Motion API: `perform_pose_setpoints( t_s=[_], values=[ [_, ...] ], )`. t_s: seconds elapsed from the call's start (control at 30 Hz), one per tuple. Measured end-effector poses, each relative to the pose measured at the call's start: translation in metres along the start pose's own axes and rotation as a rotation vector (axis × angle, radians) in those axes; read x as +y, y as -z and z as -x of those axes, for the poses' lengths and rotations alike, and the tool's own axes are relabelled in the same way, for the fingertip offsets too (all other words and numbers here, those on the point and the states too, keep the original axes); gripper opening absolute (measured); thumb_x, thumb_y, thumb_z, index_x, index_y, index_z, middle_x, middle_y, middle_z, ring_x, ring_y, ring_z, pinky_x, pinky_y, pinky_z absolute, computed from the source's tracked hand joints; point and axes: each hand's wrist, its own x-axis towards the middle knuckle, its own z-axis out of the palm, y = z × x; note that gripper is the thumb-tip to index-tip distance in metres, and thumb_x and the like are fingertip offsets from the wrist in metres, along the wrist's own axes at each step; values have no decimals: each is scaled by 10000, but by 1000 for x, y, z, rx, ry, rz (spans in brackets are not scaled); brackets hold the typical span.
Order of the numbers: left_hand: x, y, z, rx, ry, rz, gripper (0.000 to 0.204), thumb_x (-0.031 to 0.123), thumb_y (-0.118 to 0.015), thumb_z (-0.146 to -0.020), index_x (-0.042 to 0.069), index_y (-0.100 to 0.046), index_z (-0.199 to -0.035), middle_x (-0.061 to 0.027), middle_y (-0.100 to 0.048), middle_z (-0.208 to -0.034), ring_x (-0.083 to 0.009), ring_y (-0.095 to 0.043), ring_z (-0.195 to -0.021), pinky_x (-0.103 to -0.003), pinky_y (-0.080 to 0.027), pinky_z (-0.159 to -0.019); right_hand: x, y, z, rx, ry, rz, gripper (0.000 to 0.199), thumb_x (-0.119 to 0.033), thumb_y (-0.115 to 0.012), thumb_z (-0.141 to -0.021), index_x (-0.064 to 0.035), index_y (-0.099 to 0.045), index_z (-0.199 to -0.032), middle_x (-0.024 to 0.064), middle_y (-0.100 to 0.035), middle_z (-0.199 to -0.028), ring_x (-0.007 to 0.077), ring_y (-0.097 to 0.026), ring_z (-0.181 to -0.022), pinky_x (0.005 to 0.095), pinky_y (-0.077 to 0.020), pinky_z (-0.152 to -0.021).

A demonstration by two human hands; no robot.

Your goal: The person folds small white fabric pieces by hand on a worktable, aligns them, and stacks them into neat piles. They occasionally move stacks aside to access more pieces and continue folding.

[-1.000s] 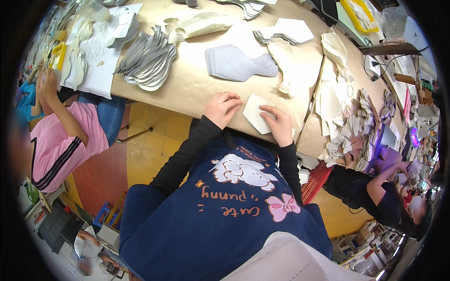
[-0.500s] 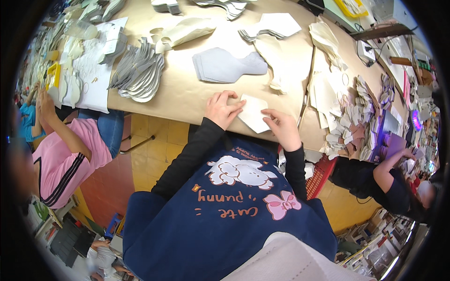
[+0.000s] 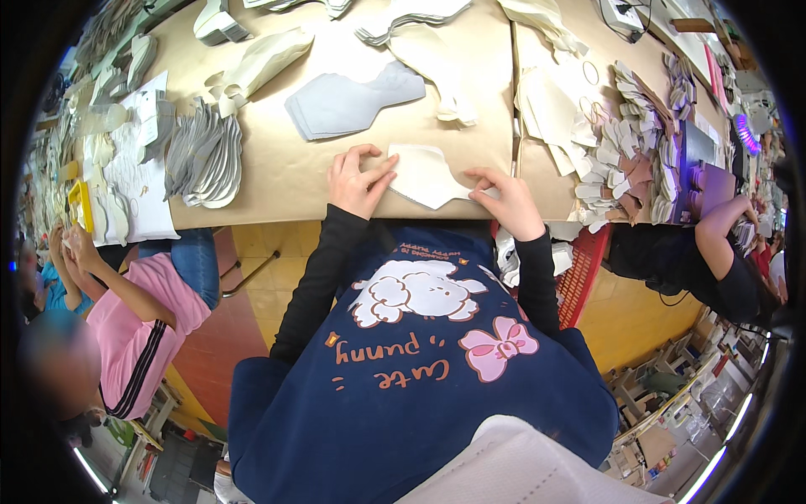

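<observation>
A cream, flat cut-out panel point(image 3: 424, 176) with a wide body and a narrow end lies near the table's front edge, between my two hands. My left hand point(image 3: 359, 183) is closed at its wide left side, thumb and forefinger at the edge. Its narrow right end is pinched in my right hand point(image 3: 506, 203). Just beyond, a stack of grey panels point(image 3: 353, 101) of similar outline rests on the brown-covered table point(image 3: 277, 168). To its right is a long cream piece point(image 3: 437, 71).
Left of my hands stands a fanned bundle of grey-and-white pieces point(image 3: 204, 155). A curled cream sheet point(image 3: 267, 63) lies behind it. Cream sheets point(image 3: 550, 118) and heaped small pieces point(image 3: 625, 164) are on the right. Co-workers sit on both sides; a red basket point(image 3: 583, 277) stands below the table.
The cream panel has turned, so its narrow end now points right, and my right hand has moved to that end. The whole view has shifted, with the table things now farther left.
</observation>
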Motion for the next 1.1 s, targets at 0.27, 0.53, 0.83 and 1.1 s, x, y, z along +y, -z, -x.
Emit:
perform_pose_setpoints(
  t_s=[0.27, 0.53, 0.83, 1.1],
  values=[
    [27, -9, 1, 111, 16, -140, 238, 107, -701, -798, 159, -749, -1025, -38, -610, -1101, -261, -533, -1033, -390, -432, -894, 3, -4, 0, -9, -8, 50, 359, -125, -678, -825, -127, -648, -1183, 56, -658, -824, 237, -668, -825, 347, -511, -746],
    [52, -45, 5, -144, -374, 43, 351, 86, -671, -778, 174, -696, -1117, -21, -591, -1266, -227, -519, -1224, -416, -405, -1029, -1, -11, 6, 72, 12, 134, 442, -109, -686, -811, -128, -602, -1245, 75, -648, -833, 245, -663, -806, 349, -518, -739],
    [55, -42, 2, -153, -387, -7, 380, 88, -691, -760, 186, -699, -1127, -19, -617, -1228, -252, -549, -1176, -395, -418, -977, 34, -1, 40, 183, -221, -579, 488, 37, -645, -859, -21, -537, -1330, 54, -664, -931, 89, -638, -846, 215, -508, -794],
    [86, -55, -13, -231, -393, 66, 415, 186, -732, -778, 98, -658, -1177, -46, -576, -1274, -260, -509, -1226, -413, -381, -1010, 40, -20, 48, 412, -182, -605, 387, 16, -641, -865, -13, -604, -1250, 70, -701, -907, 112, -674, -828, 240, -542, -754]
  ],
)
